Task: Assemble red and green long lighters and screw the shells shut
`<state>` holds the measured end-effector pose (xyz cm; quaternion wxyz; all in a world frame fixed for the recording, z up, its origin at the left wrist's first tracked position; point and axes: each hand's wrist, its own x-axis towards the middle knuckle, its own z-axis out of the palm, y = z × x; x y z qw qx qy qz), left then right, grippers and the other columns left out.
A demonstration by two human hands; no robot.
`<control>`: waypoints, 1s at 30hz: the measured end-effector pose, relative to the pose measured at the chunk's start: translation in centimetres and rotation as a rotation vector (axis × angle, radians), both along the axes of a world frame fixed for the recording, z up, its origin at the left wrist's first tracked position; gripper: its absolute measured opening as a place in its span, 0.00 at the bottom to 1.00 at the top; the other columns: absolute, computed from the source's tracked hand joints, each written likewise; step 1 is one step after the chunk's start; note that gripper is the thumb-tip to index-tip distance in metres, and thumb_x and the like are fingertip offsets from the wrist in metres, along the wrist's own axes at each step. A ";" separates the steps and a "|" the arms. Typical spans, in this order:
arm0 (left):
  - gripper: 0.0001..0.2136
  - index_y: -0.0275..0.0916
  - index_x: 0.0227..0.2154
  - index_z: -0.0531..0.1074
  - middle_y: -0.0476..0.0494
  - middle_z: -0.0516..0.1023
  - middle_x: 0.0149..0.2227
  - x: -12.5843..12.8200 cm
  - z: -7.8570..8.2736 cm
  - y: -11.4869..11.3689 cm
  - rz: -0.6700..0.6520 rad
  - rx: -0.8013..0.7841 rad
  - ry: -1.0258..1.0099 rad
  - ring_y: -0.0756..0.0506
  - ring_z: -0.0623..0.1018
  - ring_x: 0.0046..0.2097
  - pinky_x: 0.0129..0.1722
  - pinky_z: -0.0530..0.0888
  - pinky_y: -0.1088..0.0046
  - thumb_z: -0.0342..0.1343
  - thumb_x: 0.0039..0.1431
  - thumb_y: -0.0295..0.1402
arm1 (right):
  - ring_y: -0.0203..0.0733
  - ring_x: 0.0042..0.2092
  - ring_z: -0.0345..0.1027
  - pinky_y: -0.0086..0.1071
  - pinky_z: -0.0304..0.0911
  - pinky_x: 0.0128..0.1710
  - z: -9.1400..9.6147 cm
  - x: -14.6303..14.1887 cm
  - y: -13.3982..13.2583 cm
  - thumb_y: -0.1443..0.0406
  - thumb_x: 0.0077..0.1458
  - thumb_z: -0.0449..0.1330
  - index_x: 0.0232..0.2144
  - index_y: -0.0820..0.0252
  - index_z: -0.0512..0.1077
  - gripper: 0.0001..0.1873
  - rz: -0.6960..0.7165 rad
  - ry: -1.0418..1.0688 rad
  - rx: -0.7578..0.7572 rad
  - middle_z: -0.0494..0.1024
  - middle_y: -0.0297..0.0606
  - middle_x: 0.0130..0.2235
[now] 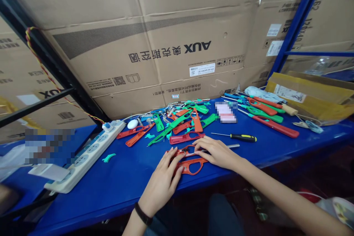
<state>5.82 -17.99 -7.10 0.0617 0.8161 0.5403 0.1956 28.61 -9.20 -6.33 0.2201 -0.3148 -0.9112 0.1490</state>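
Both hands meet at an opened stick lighter on the front of the blue table. My left hand has its fingers closed around the left end of the orange-red lighter casing half, which has small dark parts inside. Pinched fingers of my right hand press at this casing's loop and the metal tube, whose far end sticks out to the right. Just nearer to me, a second orange casing half with an oval finger loop lies beside the left thumb. Beyond the hands rests a red casing half.
Behind lies a pile of green and orange casings with small parts. A screwdriver and several whole lighters are to the right. A power strip runs along the left; a large cardboard box stands behind.
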 end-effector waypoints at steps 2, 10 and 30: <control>0.19 0.50 0.60 0.57 0.47 0.58 0.64 0.0 -0.1 0.0 0.006 -0.007 -0.004 0.43 0.58 0.65 0.61 0.62 0.57 0.43 0.67 0.39 | 0.41 0.47 0.68 0.35 0.63 0.48 -0.2 0.0 0.0 0.60 0.63 0.51 0.38 0.55 0.69 0.09 -0.003 0.034 -0.012 0.76 0.37 0.44; 0.20 0.52 0.60 0.56 0.48 0.58 0.64 -0.3 -0.5 0.2 0.009 -0.009 0.018 0.43 0.57 0.65 0.61 0.62 0.56 0.42 0.67 0.39 | 0.40 0.45 0.69 0.36 0.60 0.52 -0.7 0.0 0.6 0.61 0.62 0.53 0.37 0.55 0.71 0.07 0.033 0.116 0.013 0.77 0.35 0.42; 0.20 0.49 0.60 0.58 0.47 0.60 0.63 -0.2 -0.3 0.1 0.027 0.022 0.026 0.43 0.59 0.64 0.61 0.62 0.56 0.42 0.67 0.39 | 0.39 0.40 0.71 0.31 0.66 0.40 -0.2 3.5 0.6 0.57 0.64 0.50 0.43 0.51 0.75 0.15 -0.038 -0.006 0.069 0.75 0.35 0.39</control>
